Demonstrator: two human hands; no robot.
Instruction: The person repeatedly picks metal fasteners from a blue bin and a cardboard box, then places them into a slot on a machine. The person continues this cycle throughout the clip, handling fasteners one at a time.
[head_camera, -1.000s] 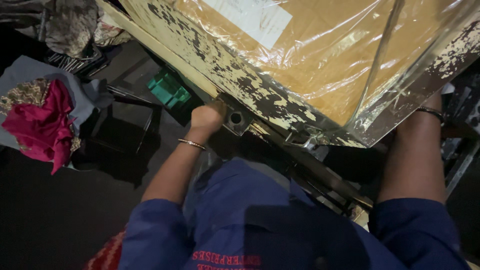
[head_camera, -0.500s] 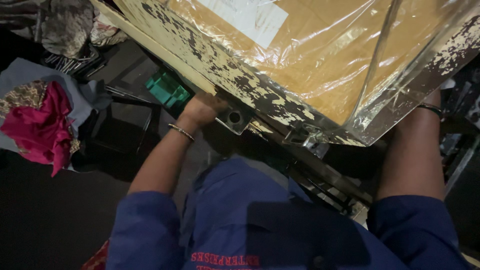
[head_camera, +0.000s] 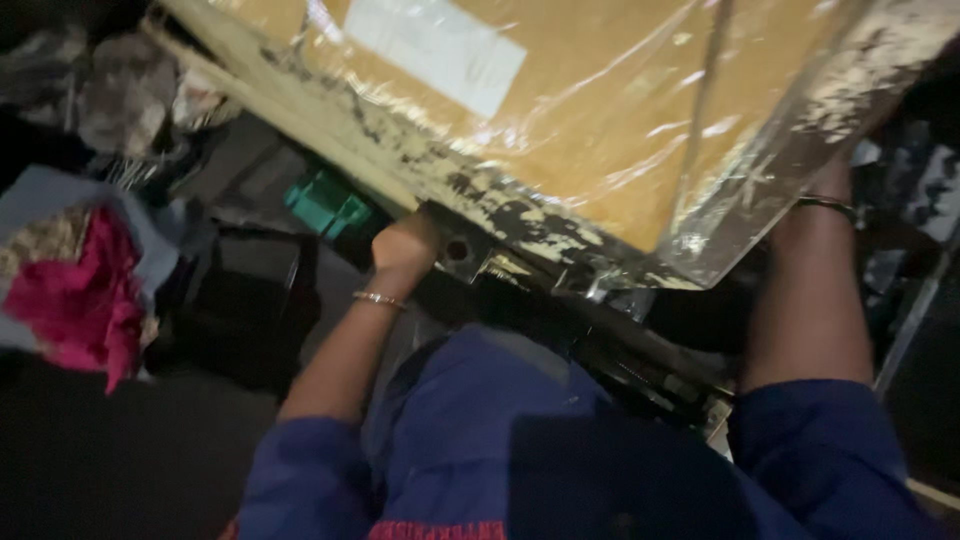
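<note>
Seen from above in dim light: a person in blue sleeves reaches under a large tabletop (head_camera: 560, 150) covered with a brown board under shiny clear plastic, its edge paint flaking. The left hand (head_camera: 405, 245), with a thin bangle at the wrist, presses against the underside beside a small metal bracket (head_camera: 458, 250); its fingers are tucked out of sight, so whether the grip is closed cannot be told. The right hand is hidden behind the tabletop's corner; only the forearm and a bangle (head_camera: 825, 205) show. Just beyond the left hand sits a green box (head_camera: 325, 203), contents unclear. A pink cloth (head_camera: 80, 295) lies far left, blurred.
</note>
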